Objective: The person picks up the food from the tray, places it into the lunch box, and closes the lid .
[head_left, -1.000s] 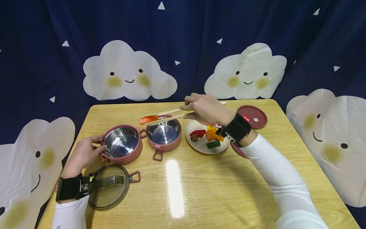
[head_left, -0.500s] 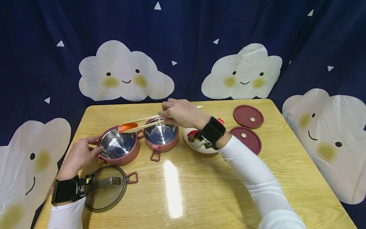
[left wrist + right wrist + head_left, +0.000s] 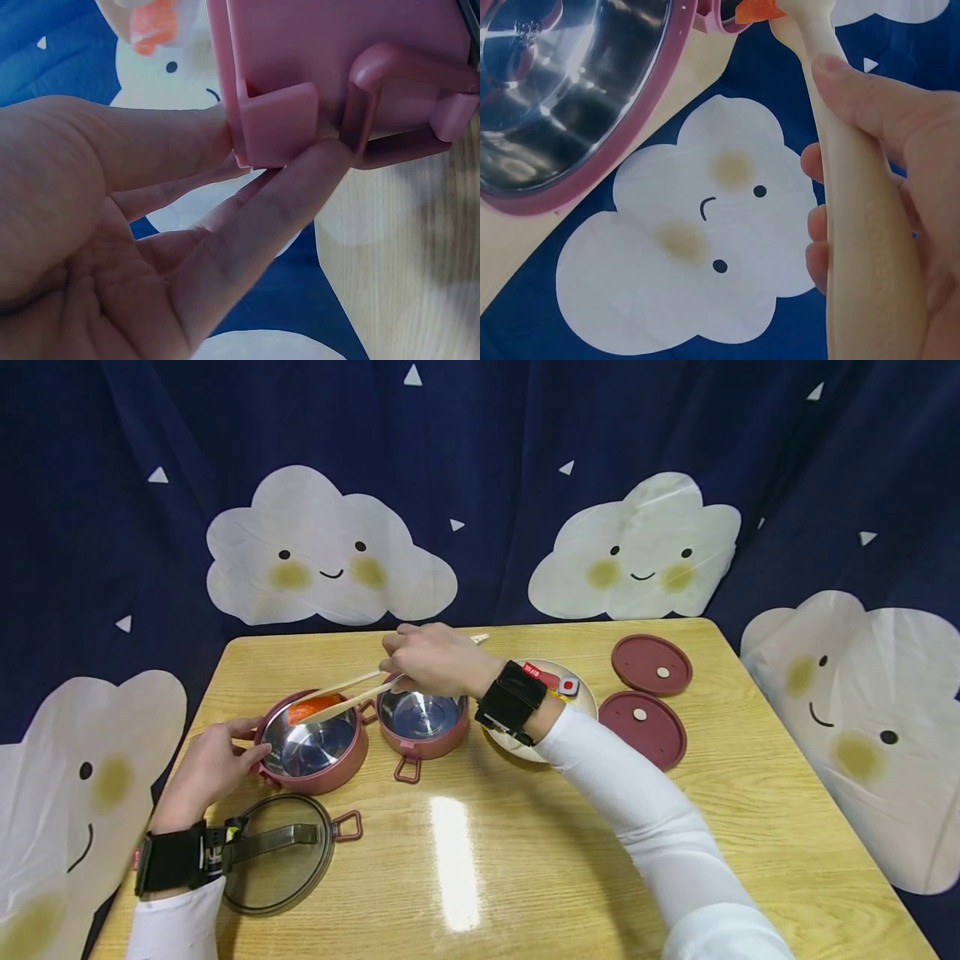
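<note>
My left hand [image 3: 213, 770] holds the edge of a pink steel-lined pot [image 3: 333, 774]. In the left wrist view its thumb lies at the rim and a finger touches beside the folded handle [image 3: 365, 112]. My right hand [image 3: 438, 660] grips pale beige tongs [image 3: 352, 703], seen close in the right wrist view. Between the tongs' tips is a glossy orange-red food piece [image 3: 307, 710], over the far side of the pot's opening. A smaller pink pot [image 3: 431, 746] stands to the right, partly under my right hand.
A cream plate [image 3: 592, 693] with food pieces lies partly hidden behind my right wrist. Two dark red lids [image 3: 652, 664] rest at the right. A glass lid [image 3: 281, 877] with a pink loop [image 3: 348, 825] lies in front of the left pot.
My right hand has carried the tongs and the orange-red piece leftward, from above the smaller pot to the left pot, and lower. My left hand stays on the left pot.
</note>
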The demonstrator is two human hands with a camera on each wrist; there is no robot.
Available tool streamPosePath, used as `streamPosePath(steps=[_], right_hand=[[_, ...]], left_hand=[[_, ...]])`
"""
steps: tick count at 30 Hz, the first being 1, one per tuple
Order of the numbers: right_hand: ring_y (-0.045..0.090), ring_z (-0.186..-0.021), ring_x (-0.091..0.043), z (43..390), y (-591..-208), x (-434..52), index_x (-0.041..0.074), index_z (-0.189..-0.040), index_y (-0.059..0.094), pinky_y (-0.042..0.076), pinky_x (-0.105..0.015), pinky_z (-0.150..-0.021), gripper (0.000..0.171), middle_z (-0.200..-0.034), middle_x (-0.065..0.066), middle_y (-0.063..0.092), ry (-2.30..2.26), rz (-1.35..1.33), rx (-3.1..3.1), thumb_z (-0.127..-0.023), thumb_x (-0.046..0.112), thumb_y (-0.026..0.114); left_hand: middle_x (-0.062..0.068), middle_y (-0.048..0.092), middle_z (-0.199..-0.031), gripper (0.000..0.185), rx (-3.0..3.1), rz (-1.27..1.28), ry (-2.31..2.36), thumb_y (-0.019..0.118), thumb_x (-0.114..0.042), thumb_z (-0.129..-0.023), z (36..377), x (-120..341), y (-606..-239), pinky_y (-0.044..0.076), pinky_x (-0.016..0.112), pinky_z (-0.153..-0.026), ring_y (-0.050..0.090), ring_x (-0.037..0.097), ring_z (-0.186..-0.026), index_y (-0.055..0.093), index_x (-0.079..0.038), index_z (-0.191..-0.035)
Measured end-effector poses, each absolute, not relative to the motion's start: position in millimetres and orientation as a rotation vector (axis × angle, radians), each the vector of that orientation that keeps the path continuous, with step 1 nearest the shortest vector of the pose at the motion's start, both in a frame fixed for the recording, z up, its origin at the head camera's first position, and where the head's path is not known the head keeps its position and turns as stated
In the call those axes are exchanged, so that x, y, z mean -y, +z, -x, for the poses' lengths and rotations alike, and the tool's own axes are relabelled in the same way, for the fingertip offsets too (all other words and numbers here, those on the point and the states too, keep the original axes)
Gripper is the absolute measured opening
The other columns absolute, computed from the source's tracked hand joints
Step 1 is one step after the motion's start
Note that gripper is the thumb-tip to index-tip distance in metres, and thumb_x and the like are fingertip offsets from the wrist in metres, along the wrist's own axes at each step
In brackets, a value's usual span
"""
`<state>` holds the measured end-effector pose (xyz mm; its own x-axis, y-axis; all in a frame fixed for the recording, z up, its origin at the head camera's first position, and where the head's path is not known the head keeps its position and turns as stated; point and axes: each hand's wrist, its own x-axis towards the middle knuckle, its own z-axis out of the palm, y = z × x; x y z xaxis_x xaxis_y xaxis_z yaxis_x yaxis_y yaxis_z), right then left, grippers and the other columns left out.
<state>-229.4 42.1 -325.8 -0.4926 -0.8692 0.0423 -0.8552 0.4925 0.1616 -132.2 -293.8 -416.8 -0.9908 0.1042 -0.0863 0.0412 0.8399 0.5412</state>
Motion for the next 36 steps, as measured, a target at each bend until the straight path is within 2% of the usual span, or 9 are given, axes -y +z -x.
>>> streamPosePath(steps=[5, 12, 16, 23, 31, 36], right_hand=[[0.064, -0.101, -0.020, 230, -327, -31, 0.024, -0.114, 0.080, 0.057, -0.034, -0.080, 0.020, -0.109, 0.001, 0.069, -0.234, -1.535, 2.620, -0.100, 0.036, 0.072], [0.066, -0.104, -0.020, 229, -332, -16, 0.025, -0.117, 0.081, 0.058, -0.035, -0.084, 0.025, -0.109, 0.002, 0.070, -0.285, -1.527, 2.618, -0.098, 0.039, 0.075], [0.066, -0.106, -0.020, 229, -334, -10, 0.026, -0.114, 0.081, 0.058, -0.035, -0.086, 0.025, -0.109, 0.004, 0.070, -0.307, -1.507, 2.628, -0.096, 0.042, 0.075], [0.066, -0.108, -0.018, 228, -340, 5, 0.026, -0.118, 0.080, 0.058, -0.032, -0.086, 0.029, -0.116, 0.006, 0.071, -0.418, -1.493, 2.658, -0.096, 0.045, 0.075], [0.068, -0.105, -0.016, 228, -351, 17, 0.025, -0.112, 0.080, 0.060, -0.031, -0.080, 0.017, -0.115, 0.007, 0.072, -0.511, -1.464, 2.617, -0.100, 0.035, 0.071], [0.068, -0.105, -0.015, 229, -357, 19, 0.026, -0.113, 0.080, 0.060, -0.031, -0.079, 0.020, -0.115, 0.007, 0.072, -0.527, -1.446, 2.622, -0.099, 0.038, 0.072]], left_hand=[[0.042, 0.064, -0.126, 0.051, -2.905, -0.098, 0.835, 0.070, -0.009, -0.100, 133, 295, -416, 0.051, 0.026, -0.058, 0.073, 0.037, -0.086, 0.055, 0.013, -0.143], [0.042, 0.064, -0.127, 0.050, -2.893, -0.083, 0.832, 0.070, -0.010, -0.100, 135, 298, -413, 0.053, 0.029, -0.064, 0.073, 0.049, -0.098, 0.056, 0.011, -0.143], [0.043, 0.063, -0.129, 0.050, -2.865, -0.058, 0.847, 0.070, -0.011, -0.100, 135, 299, -412, 0.054, 0.027, -0.064, 0.072, 0.050, -0.101, 0.056, 0.011, -0.143], [0.043, 0.063, -0.128, 0.050, -2.862, -0.063, 0.867, 0.069, -0.009, -0.101, 133, 300, -412, 0.055, 0.027, -0.064, 0.074, 0.048, -0.098, 0.056, 0.011, -0.144], [0.044, 0.063, -0.127, 0.049, -2.862, -0.061, 0.886, 0.070, -0.007, -0.100, 131, 299, -413, 0.060, 0.029, -0.063, 0.076, 0.045, -0.094, 0.056, 0.013, -0.143], [0.044, 0.063, -0.127, 0.050, -2.855, -0.060, 0.897, 0.070, -0.008, -0.100, 131, 298, -413, 0.062, 0.032, -0.065, 0.077, 0.043, -0.092, 0.055, 0.013, -0.143]])
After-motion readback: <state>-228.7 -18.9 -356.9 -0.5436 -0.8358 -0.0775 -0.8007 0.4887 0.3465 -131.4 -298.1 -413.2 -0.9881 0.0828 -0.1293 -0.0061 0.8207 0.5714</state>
